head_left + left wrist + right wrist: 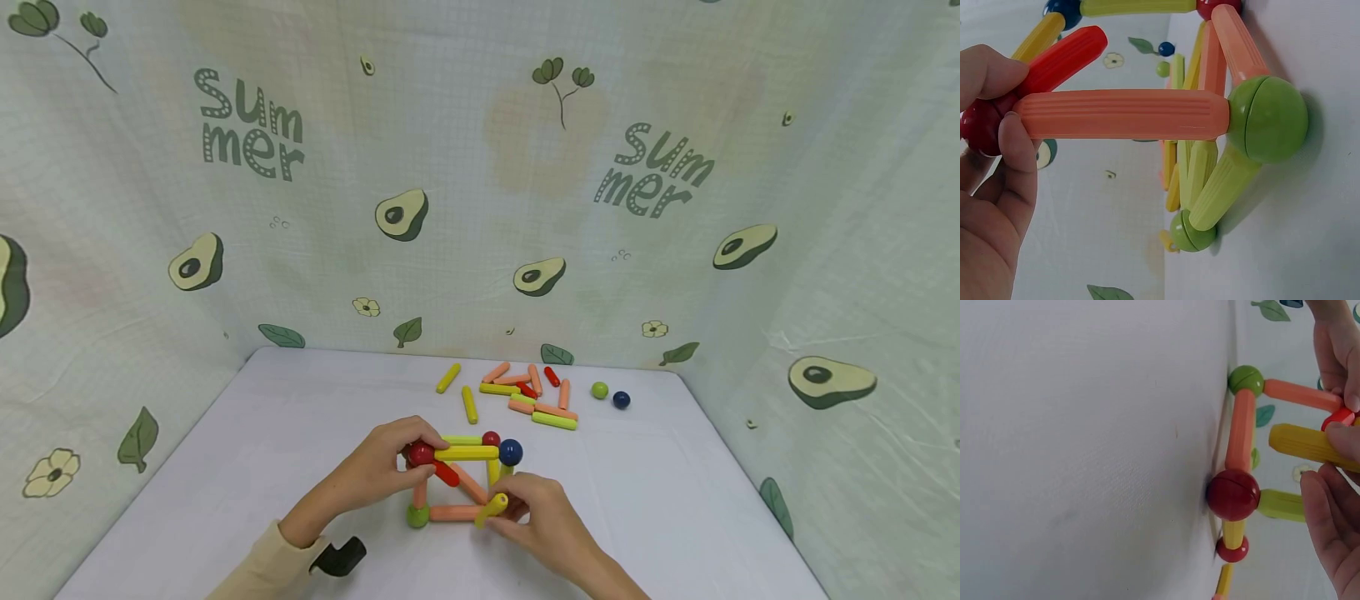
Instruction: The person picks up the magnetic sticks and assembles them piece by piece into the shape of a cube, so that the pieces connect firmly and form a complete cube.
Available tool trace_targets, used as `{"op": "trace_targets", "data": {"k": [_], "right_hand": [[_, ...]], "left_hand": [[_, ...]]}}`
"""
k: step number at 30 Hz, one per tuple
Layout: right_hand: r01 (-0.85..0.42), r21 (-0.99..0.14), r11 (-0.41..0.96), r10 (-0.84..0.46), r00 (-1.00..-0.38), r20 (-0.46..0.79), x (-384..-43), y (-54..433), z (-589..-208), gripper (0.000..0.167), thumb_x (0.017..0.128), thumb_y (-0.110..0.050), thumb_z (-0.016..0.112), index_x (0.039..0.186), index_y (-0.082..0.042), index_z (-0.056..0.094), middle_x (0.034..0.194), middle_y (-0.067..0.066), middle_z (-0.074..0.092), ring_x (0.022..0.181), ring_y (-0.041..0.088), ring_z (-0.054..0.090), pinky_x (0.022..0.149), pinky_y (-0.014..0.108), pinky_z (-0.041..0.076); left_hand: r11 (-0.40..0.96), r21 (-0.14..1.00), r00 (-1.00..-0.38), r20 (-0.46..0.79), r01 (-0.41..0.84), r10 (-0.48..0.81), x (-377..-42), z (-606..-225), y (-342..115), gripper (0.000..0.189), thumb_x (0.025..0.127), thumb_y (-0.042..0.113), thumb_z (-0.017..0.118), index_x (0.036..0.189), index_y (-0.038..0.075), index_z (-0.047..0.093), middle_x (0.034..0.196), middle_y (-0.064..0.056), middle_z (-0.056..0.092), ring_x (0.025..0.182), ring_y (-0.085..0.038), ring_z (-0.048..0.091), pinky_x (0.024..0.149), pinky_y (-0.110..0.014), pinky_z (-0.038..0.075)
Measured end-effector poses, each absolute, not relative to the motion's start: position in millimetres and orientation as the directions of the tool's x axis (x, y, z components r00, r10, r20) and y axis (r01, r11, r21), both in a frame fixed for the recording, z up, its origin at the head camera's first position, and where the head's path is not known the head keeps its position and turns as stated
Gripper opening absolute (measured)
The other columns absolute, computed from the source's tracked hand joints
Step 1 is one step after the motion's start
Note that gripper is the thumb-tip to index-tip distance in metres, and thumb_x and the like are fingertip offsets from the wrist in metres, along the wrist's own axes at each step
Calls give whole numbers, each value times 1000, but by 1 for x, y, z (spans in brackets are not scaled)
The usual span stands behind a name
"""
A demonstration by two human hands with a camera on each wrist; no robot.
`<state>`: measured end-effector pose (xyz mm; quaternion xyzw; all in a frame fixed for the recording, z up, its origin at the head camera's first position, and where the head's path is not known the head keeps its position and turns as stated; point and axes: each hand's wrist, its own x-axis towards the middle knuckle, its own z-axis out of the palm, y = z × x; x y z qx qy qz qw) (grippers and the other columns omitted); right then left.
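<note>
A box-like frame of sticks and balls stands on the table. My left hand grips its upper near-left corner, at a dark red ball. From that ball run a red stick and a salmon stick, the latter reaching down to a green ball. A yellow stick spans the top to a dark blue ball. Low at the frame's right side, my right hand pinches another yellow stick between thumb and fingers. One end of this stick is free; its other end is hidden by the hand.
Behind the frame lie loose sticks in yellow, salmon, red and lime. A loose green ball and dark blue ball rest to their right. Patterned cloth walls the white table at back and sides.
</note>
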<state>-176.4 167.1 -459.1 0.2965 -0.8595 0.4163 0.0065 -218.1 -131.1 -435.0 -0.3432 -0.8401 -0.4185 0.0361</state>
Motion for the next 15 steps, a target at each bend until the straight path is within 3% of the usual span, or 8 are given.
{"op": "trace_targets", "data": {"k": [9, 15], "right_hand": [[-508, -666, 547, -467, -845, 260, -175, 168, -461, 26, 89, -12, 87, 96, -25, 65, 88, -17, 66, 77, 1, 57, 73, 21, 56], [-497, -662, 562, -447, -855, 262, -173, 167, -463, 29, 86, -7, 87, 93, -24, 65, 85, -18, 66, 75, 1, 56, 71, 21, 54]], "left_hand": [[384, 672, -740, 380, 633, 555, -220, -438, -132, 35, 94, 5, 80, 122, 23, 70, 117, 1, 71, 91, -9, 61, 71, -29, 59], [416, 683, -768, 346, 600, 539, -219, -438, -132, 36, 94, 8, 81, 121, 28, 70, 117, 11, 69, 92, -10, 61, 73, -28, 59]]}}
